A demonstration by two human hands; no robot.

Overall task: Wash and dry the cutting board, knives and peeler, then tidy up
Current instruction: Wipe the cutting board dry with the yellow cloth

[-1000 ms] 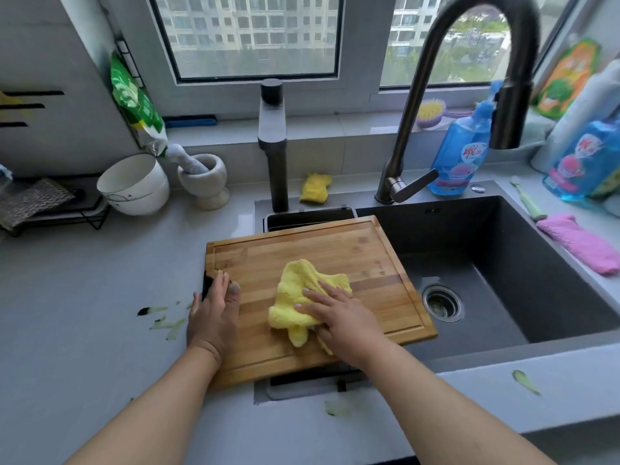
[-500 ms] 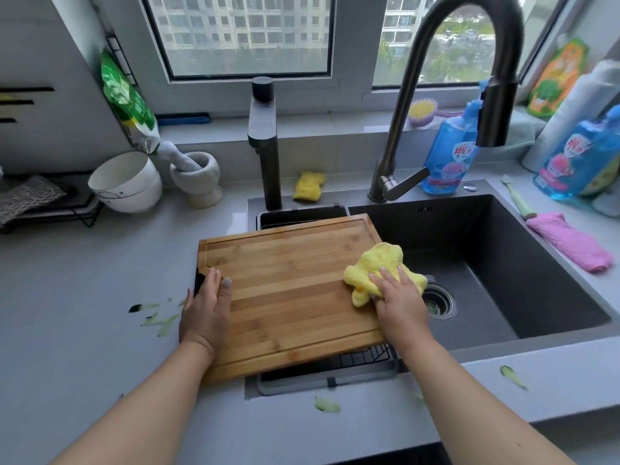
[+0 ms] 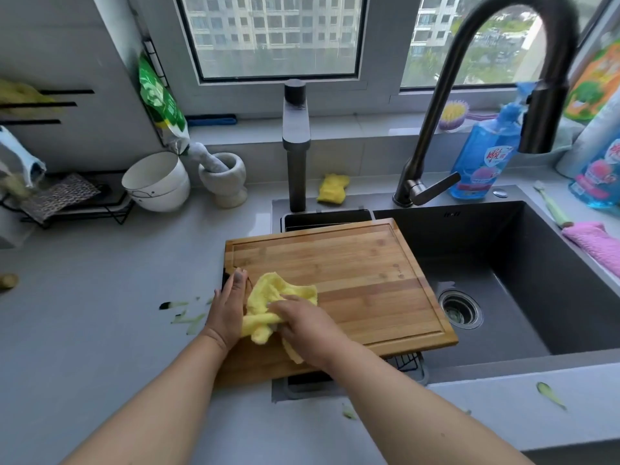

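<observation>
A bamboo cutting board [image 3: 349,280] lies flat across the sink's [image 3: 503,229] left end, its long axis running left to right, far-left corner angled slightly away. The left hand [image 3: 228,307] presses flat on its left edge, fingers straight. The right hand's [image 3: 302,323] grip bunches a soft yellow cloth [image 3: 275,297] near it. The board looks stiff, fairly heavy, likely slick when wet; best lifted by its long edges

Soft daylight from the window [image 3: 275,35], mild counter sheen, wide-angle bending at edges, slightly soft detail
</observation>
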